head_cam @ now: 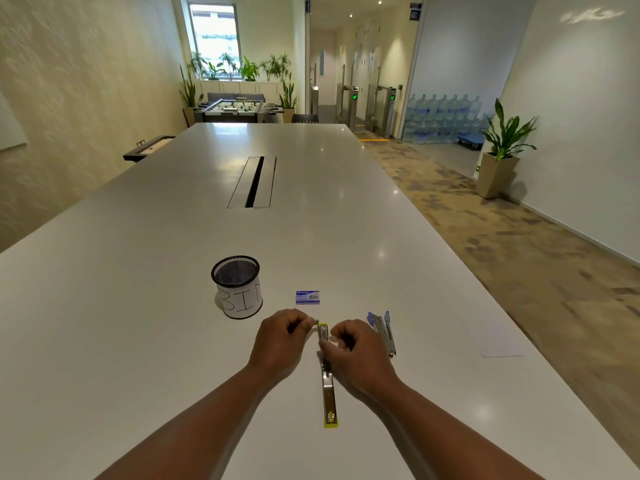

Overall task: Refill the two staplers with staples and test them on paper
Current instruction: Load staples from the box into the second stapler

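Note:
A yellow-green stapler (328,393) lies fully opened flat on the white table (138,306), its metal channel pointing away from me. My left hand (280,341) pinches a small strip of staples (314,322) just left of the stapler's far end. My right hand (356,355) rests with curled fingers against the stapler's middle, covering its hinge. A blue stapler (382,332) lies opened to the right. The small blue staple box (307,297) sits beyond the hands. A white sheet of paper (491,337) lies at the right.
A black mesh cup (237,287) with a paper label reading BIN stands left of the staple box. A cable slot (254,181) sits in the table's middle. The table's right edge runs close to the paper.

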A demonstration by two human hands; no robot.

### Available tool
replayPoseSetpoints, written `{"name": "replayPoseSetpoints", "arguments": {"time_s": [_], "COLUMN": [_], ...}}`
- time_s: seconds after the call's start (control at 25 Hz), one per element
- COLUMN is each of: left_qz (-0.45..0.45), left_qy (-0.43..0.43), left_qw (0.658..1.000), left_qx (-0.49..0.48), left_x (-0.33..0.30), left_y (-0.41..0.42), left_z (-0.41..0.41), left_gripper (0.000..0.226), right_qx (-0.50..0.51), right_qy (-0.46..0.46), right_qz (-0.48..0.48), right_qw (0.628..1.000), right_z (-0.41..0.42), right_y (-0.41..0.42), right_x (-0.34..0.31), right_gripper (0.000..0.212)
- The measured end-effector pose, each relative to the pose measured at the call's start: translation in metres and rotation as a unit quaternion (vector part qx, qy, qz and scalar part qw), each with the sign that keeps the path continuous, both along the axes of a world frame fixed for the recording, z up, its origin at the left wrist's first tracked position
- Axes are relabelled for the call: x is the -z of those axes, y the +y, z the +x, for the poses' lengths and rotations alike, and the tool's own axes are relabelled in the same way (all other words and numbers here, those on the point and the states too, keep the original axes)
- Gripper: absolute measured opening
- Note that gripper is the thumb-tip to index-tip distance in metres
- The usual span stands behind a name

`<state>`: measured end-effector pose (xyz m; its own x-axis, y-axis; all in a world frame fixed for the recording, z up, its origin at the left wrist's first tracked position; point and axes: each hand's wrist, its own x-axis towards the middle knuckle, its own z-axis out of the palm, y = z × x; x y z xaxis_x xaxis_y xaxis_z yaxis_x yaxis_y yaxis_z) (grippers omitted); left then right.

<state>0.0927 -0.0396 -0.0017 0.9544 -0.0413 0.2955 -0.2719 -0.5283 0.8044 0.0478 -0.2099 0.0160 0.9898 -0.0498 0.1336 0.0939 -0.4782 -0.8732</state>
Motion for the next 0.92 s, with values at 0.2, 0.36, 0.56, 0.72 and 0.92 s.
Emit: {"name": "replayPoseSetpoints", "arguments": {"time_s": [0.2, 0.36, 0.56, 0.72, 0.92], "left_qz": [-0.091, -0.196, -0.252, -0.081, 0.044], "left_qy": [0.074, 0.153, 0.223, 0.177, 0.141], "left_qw": [0.993, 0.969, 0.942, 0.981, 0.987], "left_qx": [-0.025, -0.015, 0.013, 0.009, 0.067], "left_x": [-0.004, -0.003, -0.009, -0.023, -0.040], "left_y": [0.006, 0.014, 0.011, 0.005, 0.001], "left_z": [0.004, 0.009, 0.008, 0.010, 0.017], "left_gripper": [0.017, 0.027, 0.020, 0.011, 0.013], "right_qx": [0.017, 0.005, 0.000, -0.002, -0.004], "right_qy": [-0.047, -0.049, -0.048, -0.054, -0.053], "right_qz": [-0.095, -0.118, -0.111, -0.106, -0.110], "right_qw": [0.994, 0.992, 0.993, 0.993, 0.992], "right_z": [-0.008, -0.003, -0.001, 0.000, 0.000], "right_y": [0.001, 0.001, 0.000, 0.000, -0.001], "right_x": [0.014, 0.018, 0.021, 0.021, 0.022], "right_gripper": [0.030, 0.034, 0.031, 0.030, 0.027]}}
